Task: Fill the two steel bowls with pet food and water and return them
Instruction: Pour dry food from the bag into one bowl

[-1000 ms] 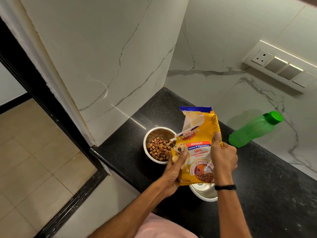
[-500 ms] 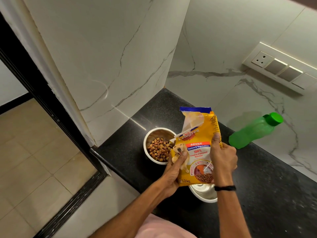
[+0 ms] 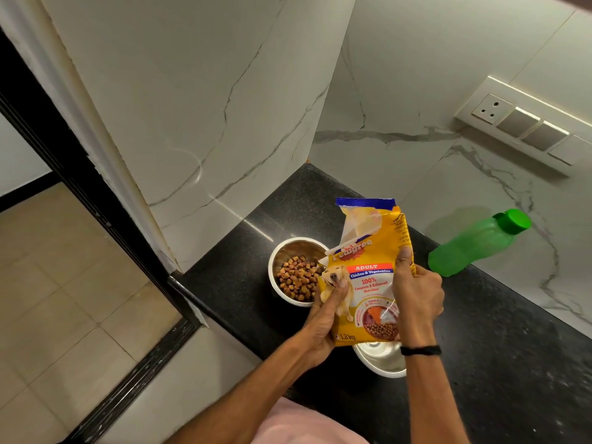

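A yellow pet food bag (image 3: 368, 270) with a torn-open top stands upright over the black counter (image 3: 512, 363). My left hand (image 3: 326, 315) grips its lower left side, and my right hand (image 3: 416, 293) grips its right edge. A steel bowl (image 3: 285, 251) holding brown kibble sits just left of the bag. A second steel bowl (image 3: 381, 363) lies near the counter's front edge, mostly hidden under the bag and my right wrist; its contents cannot be made out. A green water bottle (image 3: 477, 245) with its cap on stands at the back right against the wall.
Marble walls enclose the counter's far corner on the left and at the back. A switch panel (image 3: 525, 126) is mounted on the back wall. The counter's left edge drops to a tiled floor (image 3: 64, 299) beside a black door frame.
Nothing has visibly changed; both hands hold the bag in the same place.
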